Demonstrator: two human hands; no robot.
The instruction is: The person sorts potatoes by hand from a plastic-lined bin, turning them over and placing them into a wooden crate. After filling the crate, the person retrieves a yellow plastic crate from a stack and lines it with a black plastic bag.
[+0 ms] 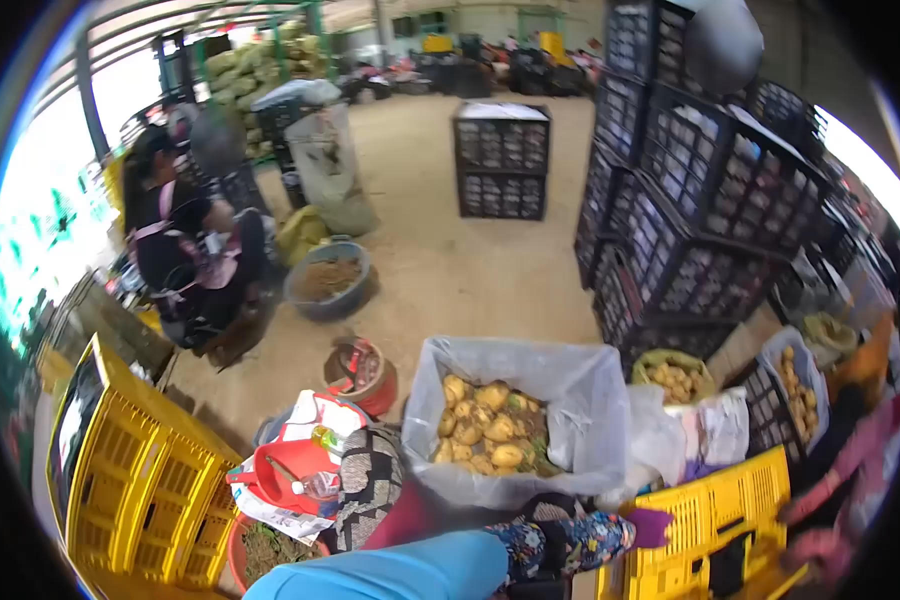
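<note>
A blue-sleeved arm with a dark floral sleeve cover reaches from the bottom of the view toward the right. It appears to be my left arm. At its end my left hand (652, 527), in a purple glove, is beside the yellow crate (710, 505); its fingers are not clear, nor whether it holds anything. I cannot see my right hand. Just beyond the arm stands a plastic-lined bin (590, 400) with potatoes (485, 425) piled inside. To its left are a red scoop-like container (285, 475) and a patterned grey-black cloth (369, 480).
Dark crates (690, 200) are stacked high at the right. Two more crates (502, 160) stand mid-floor. Yellow crates (140, 480) lean at left. A seated co-worker (190, 240) is near a grey tub (330, 308). Another co-worker's pink sleeve (860, 465) shows at right.
</note>
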